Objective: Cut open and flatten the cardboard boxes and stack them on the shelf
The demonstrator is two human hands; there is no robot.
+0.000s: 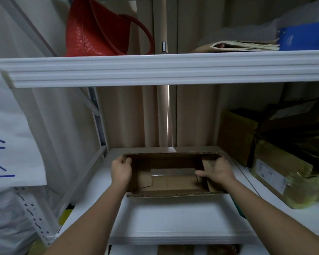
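An open brown cardboard box point(170, 181) stands on the white lower shelf point(173, 218), its top facing me and loose flaps lying inside. My left hand point(121, 171) grips the box's left wall, thumb over the rim. My right hand point(216, 171) grips the right wall, thumb inside the box against a folded flap. Both forearms reach in from below.
Taped cardboard boxes point(276, 162) pile up on the right of the same shelf. The upper shelf point(164, 69) holds a red handbag point(98, 28), folded paper bags point(245, 46) and a blue box point(304, 36). A white sheet with blue writing point(9, 144) hangs at left.
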